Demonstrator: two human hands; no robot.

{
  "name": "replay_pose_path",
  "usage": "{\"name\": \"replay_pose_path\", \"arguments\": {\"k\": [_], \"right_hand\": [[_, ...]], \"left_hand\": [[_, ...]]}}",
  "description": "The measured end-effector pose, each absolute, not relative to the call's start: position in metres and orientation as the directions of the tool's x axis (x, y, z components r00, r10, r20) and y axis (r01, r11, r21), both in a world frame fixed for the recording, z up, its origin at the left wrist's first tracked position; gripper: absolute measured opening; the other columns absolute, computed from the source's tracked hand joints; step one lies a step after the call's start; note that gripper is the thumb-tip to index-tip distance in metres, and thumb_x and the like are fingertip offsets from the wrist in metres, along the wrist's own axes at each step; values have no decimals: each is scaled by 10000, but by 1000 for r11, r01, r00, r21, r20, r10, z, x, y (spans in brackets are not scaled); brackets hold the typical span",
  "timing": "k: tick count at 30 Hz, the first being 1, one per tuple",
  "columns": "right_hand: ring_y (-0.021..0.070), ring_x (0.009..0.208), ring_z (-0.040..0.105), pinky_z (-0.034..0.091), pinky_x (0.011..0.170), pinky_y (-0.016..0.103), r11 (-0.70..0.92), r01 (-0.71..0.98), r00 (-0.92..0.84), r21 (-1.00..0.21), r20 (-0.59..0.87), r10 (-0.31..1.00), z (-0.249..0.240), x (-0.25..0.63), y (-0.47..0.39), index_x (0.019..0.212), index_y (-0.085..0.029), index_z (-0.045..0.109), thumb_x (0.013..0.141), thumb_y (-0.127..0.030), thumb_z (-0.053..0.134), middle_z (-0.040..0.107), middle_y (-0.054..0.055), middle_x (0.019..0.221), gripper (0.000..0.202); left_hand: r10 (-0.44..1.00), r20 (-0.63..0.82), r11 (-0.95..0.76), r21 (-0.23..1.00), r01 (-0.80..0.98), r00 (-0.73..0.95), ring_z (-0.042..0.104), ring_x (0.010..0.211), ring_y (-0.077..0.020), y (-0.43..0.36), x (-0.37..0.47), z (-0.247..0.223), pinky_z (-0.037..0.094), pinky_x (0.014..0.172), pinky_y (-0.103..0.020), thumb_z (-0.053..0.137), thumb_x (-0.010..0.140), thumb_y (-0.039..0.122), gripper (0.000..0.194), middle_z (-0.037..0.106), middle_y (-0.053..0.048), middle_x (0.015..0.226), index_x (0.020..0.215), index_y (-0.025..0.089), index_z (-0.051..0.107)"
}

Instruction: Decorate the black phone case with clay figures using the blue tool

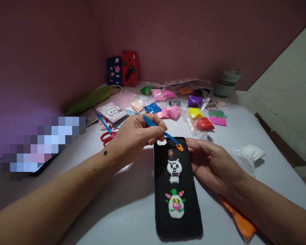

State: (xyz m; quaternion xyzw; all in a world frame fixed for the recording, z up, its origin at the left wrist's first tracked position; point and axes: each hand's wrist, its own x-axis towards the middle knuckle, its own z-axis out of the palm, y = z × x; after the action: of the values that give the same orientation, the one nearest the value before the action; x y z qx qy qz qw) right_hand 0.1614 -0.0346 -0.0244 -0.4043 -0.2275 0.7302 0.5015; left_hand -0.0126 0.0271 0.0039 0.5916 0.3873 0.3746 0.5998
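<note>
Between finger and thumb, my left hand point(142, 131) pinches a blue clay modelling tool point(156, 127). Its tip touches an orange piece of clay point(180, 148) near the top right of a black phone case point(178, 228). A white clay animal figure point(173, 170) and a white clay figure with red-striped horns point(176, 206) decorate the case below. My right hand point(209, 163) grips the case by its upper right edge, its fingers partly hidden behind it. Under my right forearm lies an orange clay packet point(241, 221).
Several coloured clay packets, such as a yellow one point(195, 112), cover the back of the white table. Red scissors point(108, 137) and a character card point(111, 112) lie left. Two decorated cases point(130, 68) lean on the wall. A white clay packet point(252, 153) sits right.
</note>
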Motion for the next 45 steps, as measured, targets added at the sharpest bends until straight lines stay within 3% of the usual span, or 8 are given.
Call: {"name": "replay_pose_path", "arguments": {"k": [12,19,27,33,39,45], "right_hand": [[200,824,626,496,781,318,-384,-540,-206,-749,-325,923,-24,161,-35,914,-107,740,789,-130,532,717,121,942,243],[188,779,622,498,765,298,-378,-545,-213,-749,-312,926,-26,163,-35,867,-96,745,767,-118,539,716,106,842,230],[188,796,620,505,741,279,-389,-512,-224,-766,-318,921,-25,163,-37,881,-162,754,703,-115,596,725,67,889,242],[205,838,656,526,759,281,-422,-510,-260,-749,-333,906,-33,165,-37,980,-145,755,687,-136,612,743,97,947,326],[276,1026,640,499,901,358,-417,-478,-246,-773,-339,908,-35,165,-38,1069,-132,727,680,-144,591,710,142,1123,412],[251,981,653,507,875,331,-399,-447,-255,-801,-313,915,-33,165,-38,1034,-137,736,700,-161,584,719,139,1096,367]], "left_hand": [[908,-1,0,1000,3,418,466,499,-68,25,-11,6,312,497,-190,642,725,120,58,549,44,521,682,157,643],[916,-9,-7,999,38,401,485,523,-71,23,-12,7,334,521,-196,652,716,125,40,587,37,555,693,150,632],[892,0,50,994,-98,452,448,491,-41,23,-13,4,325,494,-167,641,748,142,33,607,21,591,728,134,666],[858,5,68,990,-123,513,436,487,-41,18,-14,1,302,471,-171,619,807,248,132,587,17,612,812,132,681],[837,28,34,994,-102,546,413,481,-34,15,-14,0,298,469,-172,591,846,299,191,571,21,614,782,128,649],[842,29,38,993,-112,539,416,448,-29,15,-12,-2,302,449,-165,534,881,309,220,567,25,595,785,129,617]]}}
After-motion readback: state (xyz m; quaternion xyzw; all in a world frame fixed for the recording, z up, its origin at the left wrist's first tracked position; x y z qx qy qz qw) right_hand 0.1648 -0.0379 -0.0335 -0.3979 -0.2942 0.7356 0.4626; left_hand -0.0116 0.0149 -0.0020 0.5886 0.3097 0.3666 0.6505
